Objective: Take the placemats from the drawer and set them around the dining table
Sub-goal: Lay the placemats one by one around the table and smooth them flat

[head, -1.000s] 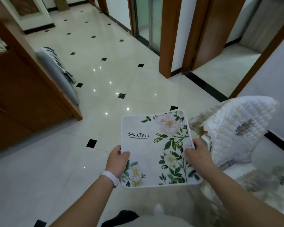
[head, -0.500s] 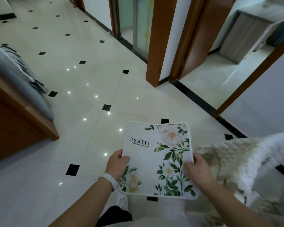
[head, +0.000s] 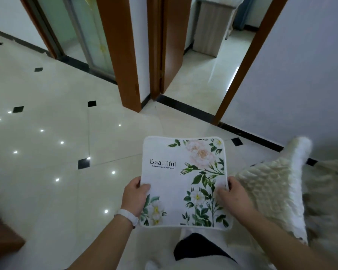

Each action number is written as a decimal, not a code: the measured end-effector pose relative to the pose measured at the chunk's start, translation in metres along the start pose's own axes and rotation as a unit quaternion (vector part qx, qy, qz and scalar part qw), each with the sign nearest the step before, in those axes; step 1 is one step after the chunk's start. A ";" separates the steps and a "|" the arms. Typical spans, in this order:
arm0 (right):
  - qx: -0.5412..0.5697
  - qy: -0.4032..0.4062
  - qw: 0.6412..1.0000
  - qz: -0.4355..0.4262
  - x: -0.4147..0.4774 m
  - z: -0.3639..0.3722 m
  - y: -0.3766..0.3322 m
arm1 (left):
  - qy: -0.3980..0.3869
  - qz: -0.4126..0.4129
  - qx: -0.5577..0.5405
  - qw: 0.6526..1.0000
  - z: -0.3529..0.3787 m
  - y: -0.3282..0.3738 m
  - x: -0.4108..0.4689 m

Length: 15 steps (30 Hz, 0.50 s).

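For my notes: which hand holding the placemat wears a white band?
The left hand on the placemat: a white band circles its wrist; the right hand has none.

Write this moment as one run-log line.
left hand: grips white floral square fabric placemat, left edge | right hand: grips right edge | placemat: not yet set down

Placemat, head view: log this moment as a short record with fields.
held item: floral placemat printed "Beautiful", face up, level above the tiled floor
left hand: grips its left edge, thumb on top; white wristband on the wrist
right hand: grips its right edge, thumb on top
to the right: cream quilted cover
dining table: not in view
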State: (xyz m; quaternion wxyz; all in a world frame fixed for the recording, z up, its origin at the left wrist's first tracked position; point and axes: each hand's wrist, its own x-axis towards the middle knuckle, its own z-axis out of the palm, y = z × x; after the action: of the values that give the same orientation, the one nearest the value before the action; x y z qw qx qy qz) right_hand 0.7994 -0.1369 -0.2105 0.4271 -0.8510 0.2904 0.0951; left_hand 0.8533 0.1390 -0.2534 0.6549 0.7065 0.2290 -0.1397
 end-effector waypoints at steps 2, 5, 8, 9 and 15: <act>0.009 0.011 1.000 0.015 0.022 -0.004 0.001 | -0.011 -0.005 0.014 1.000 0.019 0.012 0.022; 0.026 0.011 0.999 0.028 0.066 -0.004 0.001 | -0.025 -0.008 0.032 0.999 0.045 0.032 0.057; 0.036 0.014 0.998 0.041 0.120 -0.004 -0.006 | -0.021 -0.008 0.057 0.998 0.068 0.056 0.096; 0.037 0.011 0.998 0.045 0.139 -0.006 -0.011 | -0.017 -0.005 0.070 0.997 0.075 0.064 0.110; 0.059 -0.021 0.997 0.045 0.231 -0.048 -0.045 | -0.030 -0.008 0.126 0.992 0.147 0.140 0.183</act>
State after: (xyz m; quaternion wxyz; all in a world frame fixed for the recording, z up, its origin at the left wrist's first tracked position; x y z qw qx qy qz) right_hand 1.0091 -0.2484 -0.2453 0.4777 -0.8084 0.3243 0.1146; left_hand 1.0961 0.0145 -0.2394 0.5663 0.7769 0.1959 -0.1935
